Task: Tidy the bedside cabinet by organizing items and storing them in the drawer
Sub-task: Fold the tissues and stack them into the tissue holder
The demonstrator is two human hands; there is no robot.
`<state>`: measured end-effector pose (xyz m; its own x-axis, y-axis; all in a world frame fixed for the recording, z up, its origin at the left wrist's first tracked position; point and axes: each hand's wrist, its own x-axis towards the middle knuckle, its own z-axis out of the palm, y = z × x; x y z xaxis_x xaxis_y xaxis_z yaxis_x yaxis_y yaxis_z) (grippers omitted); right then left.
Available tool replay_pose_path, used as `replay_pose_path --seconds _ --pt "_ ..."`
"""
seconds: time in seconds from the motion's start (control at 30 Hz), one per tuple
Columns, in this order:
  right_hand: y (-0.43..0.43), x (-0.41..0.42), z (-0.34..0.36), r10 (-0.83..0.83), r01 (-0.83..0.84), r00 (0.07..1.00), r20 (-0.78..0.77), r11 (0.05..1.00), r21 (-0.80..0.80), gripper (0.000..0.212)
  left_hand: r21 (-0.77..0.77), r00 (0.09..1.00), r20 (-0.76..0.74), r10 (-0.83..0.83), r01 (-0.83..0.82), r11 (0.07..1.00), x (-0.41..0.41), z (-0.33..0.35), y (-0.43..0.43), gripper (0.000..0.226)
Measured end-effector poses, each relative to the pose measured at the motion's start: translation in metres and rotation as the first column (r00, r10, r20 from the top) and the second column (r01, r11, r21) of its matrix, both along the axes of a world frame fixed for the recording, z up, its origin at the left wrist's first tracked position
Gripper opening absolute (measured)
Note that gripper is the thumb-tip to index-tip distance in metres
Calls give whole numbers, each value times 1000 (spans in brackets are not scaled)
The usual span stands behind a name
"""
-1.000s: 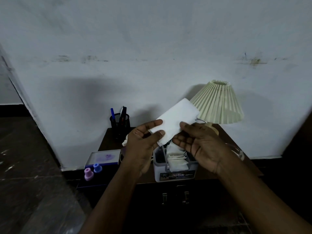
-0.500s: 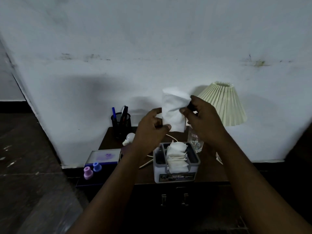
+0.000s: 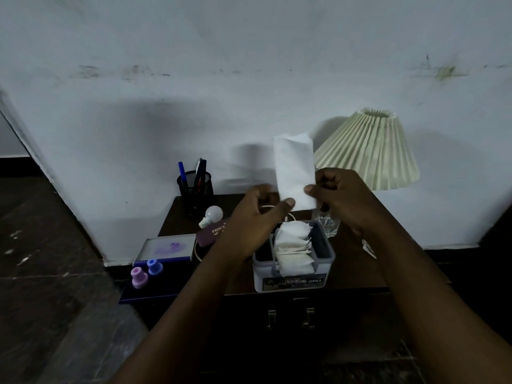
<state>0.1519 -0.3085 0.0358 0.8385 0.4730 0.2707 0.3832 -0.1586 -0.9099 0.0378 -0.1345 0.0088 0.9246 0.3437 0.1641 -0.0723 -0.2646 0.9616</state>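
Note:
A folded white tissue point(image 3: 294, 170) stands upright above the dark wooden bedside cabinet point(image 3: 357, 275). My left hand point(image 3: 256, 220) pinches its lower left corner with thumb and fingers. My right hand point(image 3: 342, 198) grips its lower right edge. Directly below sits a grey plastic box point(image 3: 293, 281) holding several folded white tissues point(image 3: 293, 249). The cabinet's drawer front with two metal handles point(image 3: 291, 317) is shut, below the box.
On the cabinet stand a black mesh pen holder point(image 3: 195, 189), a white bulb point(image 3: 211, 216), a maroon case point(image 3: 213, 234), a glass bottle point(image 3: 327, 225) and a pleated lamp point(image 3: 371, 153). A blue tray with a pad point(image 3: 166, 248) and two small bottles point(image 3: 145, 273) overhangs the left side.
The tissue went from a wide tilted sheet to a narrow upright fold. Both hands dropped from its middle to its lower corners.

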Motion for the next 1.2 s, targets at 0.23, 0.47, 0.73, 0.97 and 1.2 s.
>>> replay_pose_path --seconds 0.23,0.47,0.73,0.97,1.2 --pt "-36 1 -10 -213 278 939 270 931 -235 10 743 982 5 -188 122 658 -31 -8 -7 54" --pt "-13 -20 -14 -48 115 949 311 973 -200 18 768 973 -139 -184 223 600 -54 -7 -5 67" --pt "7 -21 -28 66 -22 965 252 984 -176 34 613 969 34 -245 173 771 -54 -9 -5 37" --pt "10 -8 -45 77 -49 981 177 986 -157 20 225 949 154 277 -306 925 -30 -18 20 17" --pt "8 -2 -49 140 -126 985 102 983 -130 9 49 994 102 28 -33 998 -10 -40 21 66"
